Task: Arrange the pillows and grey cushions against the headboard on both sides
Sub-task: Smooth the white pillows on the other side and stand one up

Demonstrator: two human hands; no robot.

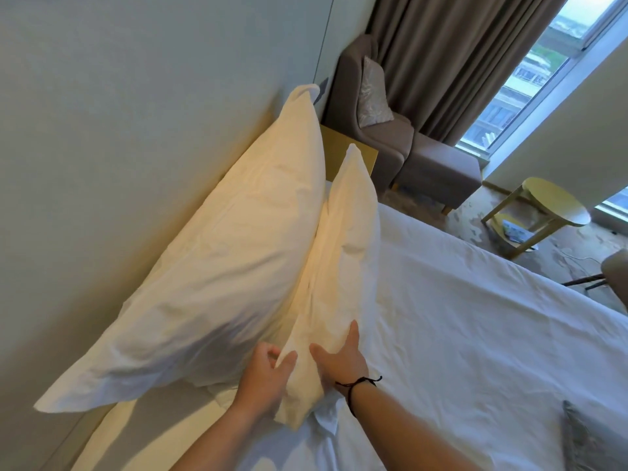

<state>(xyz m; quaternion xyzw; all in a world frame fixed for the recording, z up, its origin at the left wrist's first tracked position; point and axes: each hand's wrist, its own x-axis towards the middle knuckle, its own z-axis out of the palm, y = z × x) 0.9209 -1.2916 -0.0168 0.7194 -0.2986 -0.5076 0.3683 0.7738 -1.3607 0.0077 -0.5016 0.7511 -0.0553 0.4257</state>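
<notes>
- Big white rumpled pillow [217, 266] leans on pale headboard [102, 147].
- Smaller white pillow [343, 266] stands in front, touching it, on white bedsheet [475, 334].
- L hand [268, 379] pinches its near corner; R hand [343, 362] (black wrist cord) spread flat on it.
- Grey cushion [591, 443] at frame's btm-right.

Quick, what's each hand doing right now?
Left hand: closed on the near corner of the front white pillow.
Right hand: open, palm pressed flat on the same pillow.

two white pillows [210, 266] upright against headboard [102, 147]
</notes>
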